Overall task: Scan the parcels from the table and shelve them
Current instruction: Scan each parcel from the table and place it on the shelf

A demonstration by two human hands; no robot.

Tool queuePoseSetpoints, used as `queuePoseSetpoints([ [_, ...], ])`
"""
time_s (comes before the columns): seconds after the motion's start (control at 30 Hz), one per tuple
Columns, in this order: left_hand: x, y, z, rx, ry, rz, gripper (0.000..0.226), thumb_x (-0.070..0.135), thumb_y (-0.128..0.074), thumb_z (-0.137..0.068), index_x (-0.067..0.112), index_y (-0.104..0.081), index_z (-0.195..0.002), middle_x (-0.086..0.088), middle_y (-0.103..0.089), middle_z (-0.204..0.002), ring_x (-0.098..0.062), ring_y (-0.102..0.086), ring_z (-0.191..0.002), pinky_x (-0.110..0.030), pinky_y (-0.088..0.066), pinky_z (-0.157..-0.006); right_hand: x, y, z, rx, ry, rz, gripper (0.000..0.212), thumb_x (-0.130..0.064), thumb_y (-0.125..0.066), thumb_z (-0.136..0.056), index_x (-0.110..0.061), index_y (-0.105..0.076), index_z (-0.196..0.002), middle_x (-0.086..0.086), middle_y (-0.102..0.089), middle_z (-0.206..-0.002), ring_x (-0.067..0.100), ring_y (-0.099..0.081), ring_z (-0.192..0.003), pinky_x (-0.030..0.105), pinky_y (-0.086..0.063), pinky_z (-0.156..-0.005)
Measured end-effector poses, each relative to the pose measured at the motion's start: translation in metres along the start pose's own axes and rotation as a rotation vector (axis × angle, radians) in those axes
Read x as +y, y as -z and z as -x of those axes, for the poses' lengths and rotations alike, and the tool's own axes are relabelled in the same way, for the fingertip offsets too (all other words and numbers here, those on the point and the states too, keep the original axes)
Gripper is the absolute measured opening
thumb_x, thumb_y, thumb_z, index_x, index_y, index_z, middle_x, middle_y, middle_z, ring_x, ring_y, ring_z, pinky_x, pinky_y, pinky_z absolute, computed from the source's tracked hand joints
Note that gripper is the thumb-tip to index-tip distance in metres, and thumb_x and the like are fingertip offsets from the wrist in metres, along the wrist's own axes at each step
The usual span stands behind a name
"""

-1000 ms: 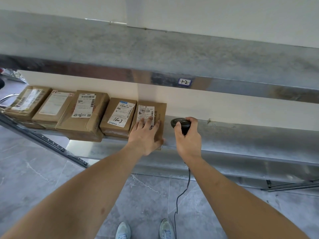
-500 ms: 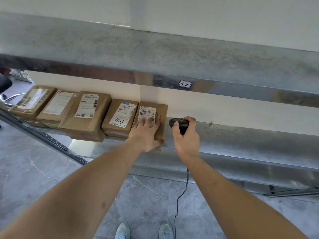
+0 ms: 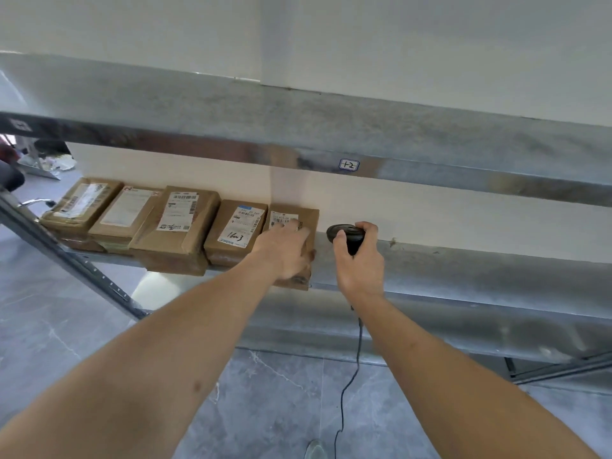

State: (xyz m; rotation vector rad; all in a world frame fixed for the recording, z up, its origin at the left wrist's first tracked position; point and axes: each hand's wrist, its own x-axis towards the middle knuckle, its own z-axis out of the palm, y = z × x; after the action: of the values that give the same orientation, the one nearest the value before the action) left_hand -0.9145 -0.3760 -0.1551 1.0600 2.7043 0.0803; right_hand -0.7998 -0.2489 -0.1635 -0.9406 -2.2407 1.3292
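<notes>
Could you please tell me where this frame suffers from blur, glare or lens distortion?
Head view: the left hand on the rightmost parcel is motion-blurred, smearing its label; the right hand and scanner stay sharper; the upper shelf edge carries streaky reflections; the wide lens bows the shelves.

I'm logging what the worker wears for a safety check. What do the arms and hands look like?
Both forearms are bare, no sleeves in view. The left hand and right hand wear no gloves; no watch, ring or band shows.
</notes>
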Motion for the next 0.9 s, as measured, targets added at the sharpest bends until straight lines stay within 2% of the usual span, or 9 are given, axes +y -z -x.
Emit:
queuePoseSetpoints([
  [0.13,0.001,0.015,0.016,0.034,-0.082,-0.004,0.049,0.049,-0.056,-0.101,0.020,-0.050,-0.141,-0.008,-0.048,-0.141,-0.034,-0.050,-0.131,-0.050,-0.049,-0.099,-0.020,0.008,0.031,0.110,0.005,-0.017,0.034,-0.047,-0.052,-0.104,-0.033,-0.041,-0.133,-0.011,-0.063,-0.094,0.018,-0.067,-0.086,0.042,-0.059,-0.080],
  [0.27,0.003,0.024,0.036,0.053,-0.206,-0.039,0.061,0.056,-0.051,-0.101,0.023,-0.043,-0.152,-0.008,-0.045,-0.149,-0.036,-0.047,-0.136,-0.054,-0.048,-0.105,-0.036,0.014,0.077,0.265,0.021,-0.019,0.027,-0.047,-0.053,-0.105,-0.036,-0.040,-0.127,-0.001,-0.068,-0.101,0.012,-0.066,-0.082,0.027,-0.052,-0.065],
  [0.47,0.024,0.040,0.085,0.124,-0.412,-0.116,0.056,0.059,-0.045,-0.102,0.023,-0.049,-0.144,-0.009,-0.050,-0.142,-0.037,-0.051,-0.128,-0.050,-0.048,-0.100,-0.054,0.039,0.155,0.463,-0.017,-0.022,0.036,-0.051,-0.052,-0.103,-0.033,-0.043,-0.133,-0.006,-0.068,-0.098,0.021,-0.068,-0.086,0.044,-0.059,-0.079],
  [0.67,0.081,0.057,0.142,0.161,-0.626,-0.165,0.056,0.057,-0.038,-0.105,0.019,-0.052,-0.143,-0.012,-0.054,-0.141,-0.039,-0.054,-0.125,-0.049,-0.045,-0.102,-0.062,0.091,0.230,0.679,-0.034,0.012,0.024,-0.048,-0.053,-0.104,-0.035,-0.044,-0.122,-0.016,-0.064,-0.092,0.009,-0.064,-0.083,0.035,-0.051,-0.074],
  [0.9,0.173,0.065,0.210,0.192,-0.809,-0.176,0.055,0.058,-0.037,-0.103,0.021,-0.057,-0.138,-0.007,-0.058,-0.137,-0.035,-0.055,-0.124,-0.048,-0.047,-0.101,-0.052,0.166,0.314,0.885,-0.088,0.029,0.033,-0.051,-0.053,-0.102,-0.031,-0.047,-0.128,-0.012,-0.063,-0.093,0.022,-0.067,-0.089,0.041,-0.056,-0.077],
])
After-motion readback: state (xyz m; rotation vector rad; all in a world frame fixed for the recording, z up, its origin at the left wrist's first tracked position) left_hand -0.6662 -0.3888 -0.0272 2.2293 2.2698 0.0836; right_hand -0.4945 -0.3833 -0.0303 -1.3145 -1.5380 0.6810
